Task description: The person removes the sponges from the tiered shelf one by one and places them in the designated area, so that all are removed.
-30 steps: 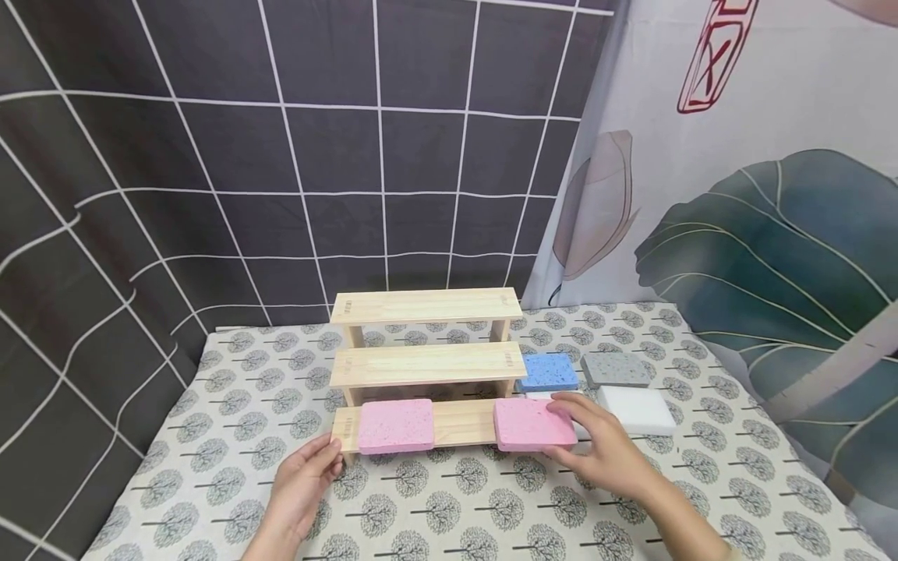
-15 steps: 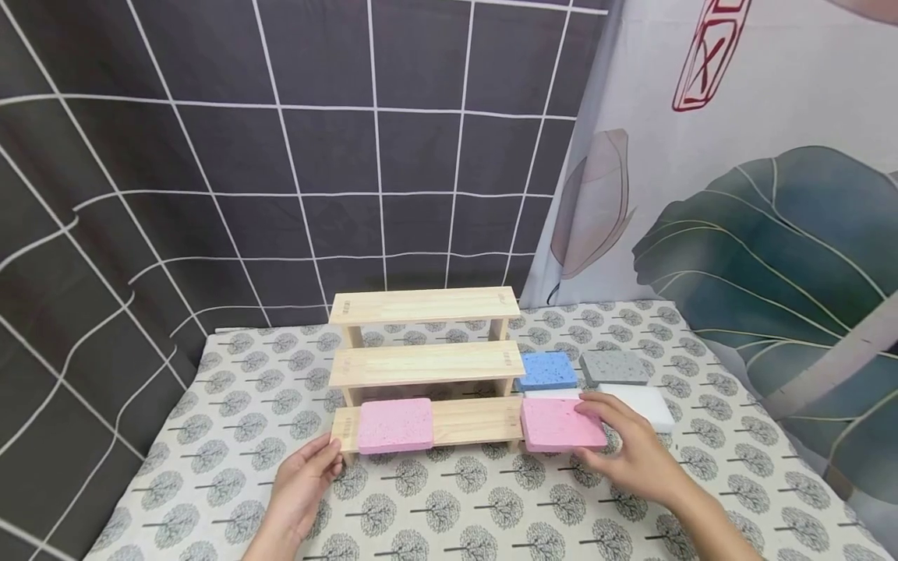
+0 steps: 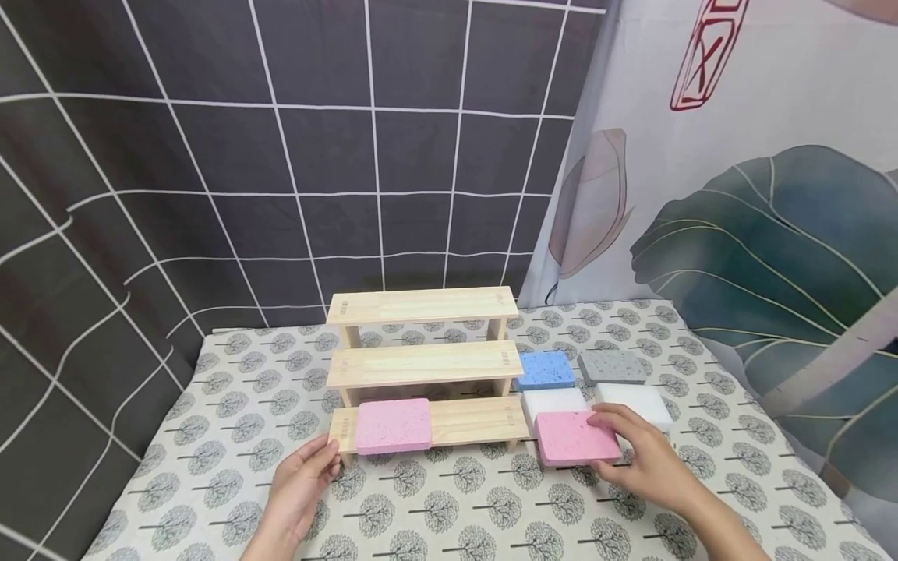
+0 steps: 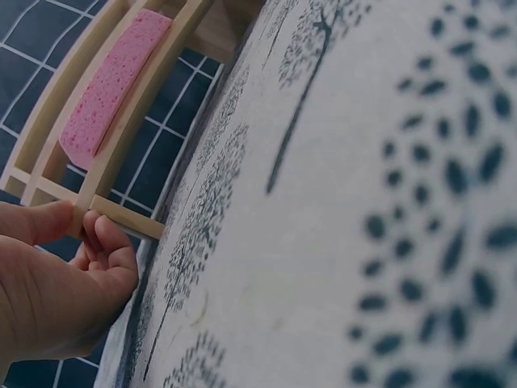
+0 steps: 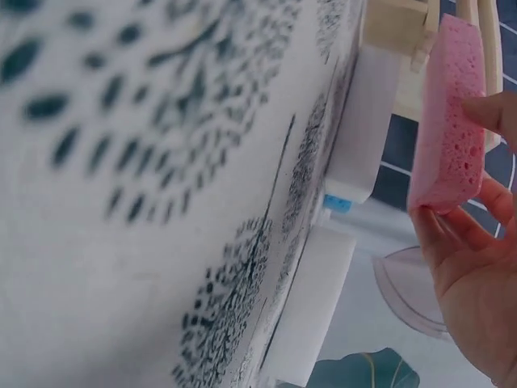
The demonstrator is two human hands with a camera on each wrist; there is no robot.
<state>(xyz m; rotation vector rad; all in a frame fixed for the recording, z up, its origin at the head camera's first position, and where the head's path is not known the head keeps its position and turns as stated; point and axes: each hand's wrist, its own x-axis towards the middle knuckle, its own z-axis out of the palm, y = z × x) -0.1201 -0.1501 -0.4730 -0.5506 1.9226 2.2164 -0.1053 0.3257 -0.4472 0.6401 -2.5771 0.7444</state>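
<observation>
My right hand (image 3: pixel 648 460) grips a pink sponge (image 3: pixel 575 438) by its right end, thumb on one side and fingers on the other. In the right wrist view this sponge (image 5: pixel 452 113) is held above the cloth. A three-step wooden shelf (image 3: pixel 477 421) stands in the middle, and another pink sponge (image 3: pixel 394 425) lies on the left part of its lowest step. At that step's left end my left hand (image 3: pixel 300 479) pinches the wood between thumb and fingers. The left wrist view shows this hand (image 4: pixel 73 283) at the board's corner, below the resting sponge (image 4: pixel 113 89).
Right of the shelf lie a blue sponge (image 3: pixel 546 370), a grey sponge (image 3: pixel 612 367) and two white sponges, one nearer the shelf (image 3: pixel 550 402) and one farther right (image 3: pixel 634 405). A tree-patterned cloth (image 3: pixel 449 514) covers the table. Dark gridded fabric (image 3: pixel 414 156) hangs behind.
My right hand has carried the pink sponge from over the lowest step's right end to the right and toward me, uncovering that end and a white sponge. The left hand stays in place.
</observation>
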